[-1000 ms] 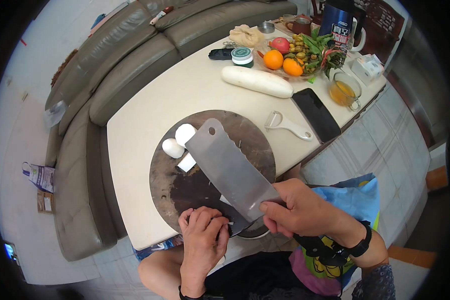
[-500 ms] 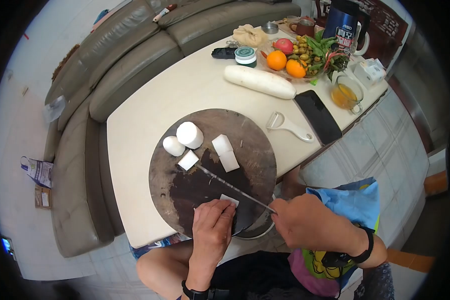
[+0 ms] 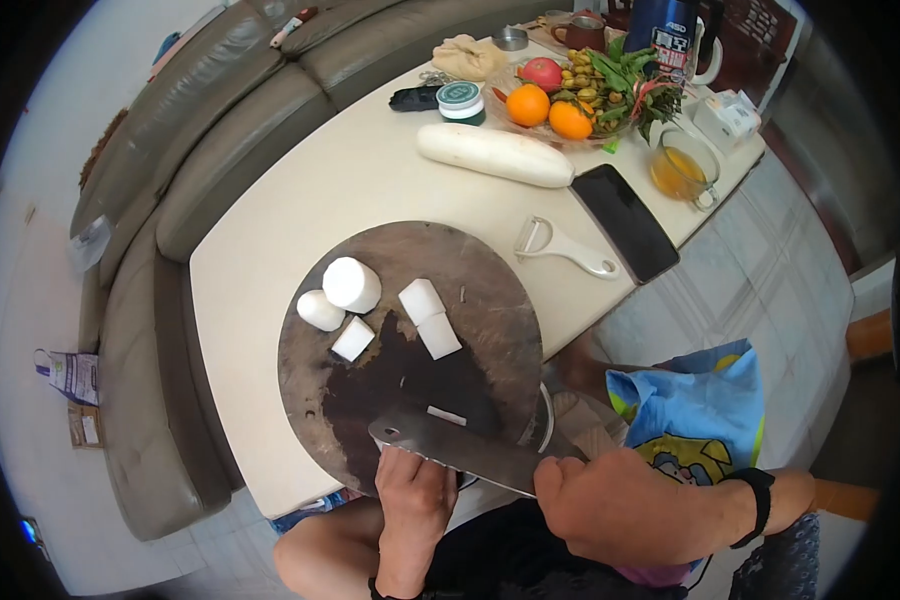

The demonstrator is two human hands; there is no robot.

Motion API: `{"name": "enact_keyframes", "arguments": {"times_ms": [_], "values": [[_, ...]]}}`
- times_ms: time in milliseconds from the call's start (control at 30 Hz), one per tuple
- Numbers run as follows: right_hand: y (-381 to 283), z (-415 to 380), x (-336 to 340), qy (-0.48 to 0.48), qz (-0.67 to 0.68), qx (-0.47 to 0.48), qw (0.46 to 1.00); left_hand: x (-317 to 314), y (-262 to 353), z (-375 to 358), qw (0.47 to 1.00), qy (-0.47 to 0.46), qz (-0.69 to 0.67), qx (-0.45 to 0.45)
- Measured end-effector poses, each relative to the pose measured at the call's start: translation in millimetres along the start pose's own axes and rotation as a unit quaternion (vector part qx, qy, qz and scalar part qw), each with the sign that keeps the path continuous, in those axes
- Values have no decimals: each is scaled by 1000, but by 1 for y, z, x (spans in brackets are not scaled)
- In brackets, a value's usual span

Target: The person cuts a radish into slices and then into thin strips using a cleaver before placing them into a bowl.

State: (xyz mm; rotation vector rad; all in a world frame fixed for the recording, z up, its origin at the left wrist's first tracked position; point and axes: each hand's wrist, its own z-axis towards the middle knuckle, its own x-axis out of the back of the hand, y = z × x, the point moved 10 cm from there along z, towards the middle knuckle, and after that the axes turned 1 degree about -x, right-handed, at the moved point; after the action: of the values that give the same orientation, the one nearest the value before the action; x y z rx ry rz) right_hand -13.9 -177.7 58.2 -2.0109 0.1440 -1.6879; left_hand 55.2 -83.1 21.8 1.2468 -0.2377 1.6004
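Observation:
My right hand [image 3: 605, 500] grips a cleaver [image 3: 450, 446] by its handle. Its broad blade lies over the near part of a round wooden chopping board [image 3: 470, 255], above my left fingers. My left hand [image 3: 415, 495] is curled at the board's near edge; the blade covers its fingertips and whatever they press on. Just beyond the blade lies a thin white strip [image 3: 446, 415]. Two white radish slabs [image 3: 429, 318] rest farther back. To their left are a thick round radish chunk [image 3: 351, 285], a rounded end piece [image 3: 321, 310] and a small block [image 3: 352, 340].
On the cream table [image 3: 240, 330], a whole white radish [image 3: 495, 155], a peeler [image 3: 567, 248] and a black phone [image 3: 625, 222] lie past the board. Behind stand a fruit bowl [image 3: 620, 140], a glass cup [image 3: 682, 172] and a jar [image 3: 461, 103]. A sofa [image 3: 260, 140] borders the left.
The cleaver has swung nearer, from pointing at the small block to lying over my left fingers, its flat side now showing. A thin strip shows beyond the blade. The whole view has shifted slightly.

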Motion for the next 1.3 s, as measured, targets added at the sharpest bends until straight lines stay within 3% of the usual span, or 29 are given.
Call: {"name": "enact_keyframes", "arguments": {"times_ms": [200,367,500,600,667,800,1000,1167,1300], "values": [[-2,5,-5,-3,13,-6,1000,-1,-3,-5,1000,1,8,21],[-12,29,-9,66,74,70,993,-1,-4,-3,999,4,-10,33],[-10,46,-8,95,29,34,995,0,-8,-4,999,-4,-17,52],[-7,36,1,76,70,56,993,1,-4,-1,999,0,-6,33],[-1,30,-9,-25,88,11,996,3,-2,-3,1000,4,-1,28],[1,27,-12,-56,73,1,996,1,-1,-1,1000,-8,2,27],[-1,33,-10,-20,111,17,993,2,2,1,999,-12,9,28],[-2,43,-5,88,77,18,993,1,2,-1,1000,-13,15,19],[9,36,0,65,113,14,991,3,4,2,1000,7,10,21]]}}
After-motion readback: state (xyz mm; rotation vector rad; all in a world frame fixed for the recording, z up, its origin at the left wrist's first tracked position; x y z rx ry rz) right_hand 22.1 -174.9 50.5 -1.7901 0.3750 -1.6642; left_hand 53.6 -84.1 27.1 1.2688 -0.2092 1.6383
